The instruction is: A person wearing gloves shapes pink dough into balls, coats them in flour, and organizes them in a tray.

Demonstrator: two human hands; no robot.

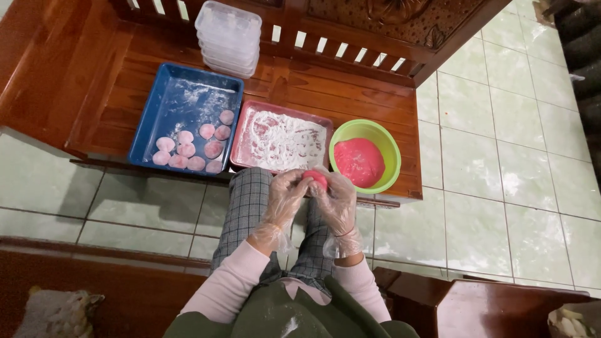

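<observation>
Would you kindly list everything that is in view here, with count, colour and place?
Blue rectangular plastic tray: one, flour-dusted, left on the wooden bench.
Pale pink floured dough balls: about ten, in the blue tray's near right part.
Red rectangular tray: one, holding white flour, middle of the bench.
Green round plastic bowl: one, right of the red tray.
Pink dough mass: one, inside the green bowl.
Clear lidded plastic containers: a stack, count unclear, at the bench's back.
Brown wooden bench: one, on pale green floor tiles.
Small pink dough piece: one, between both hands.
Left hand: clear glove, grip on the dough piece.
Right hand: clear glove, grip on the same piece.
</observation>
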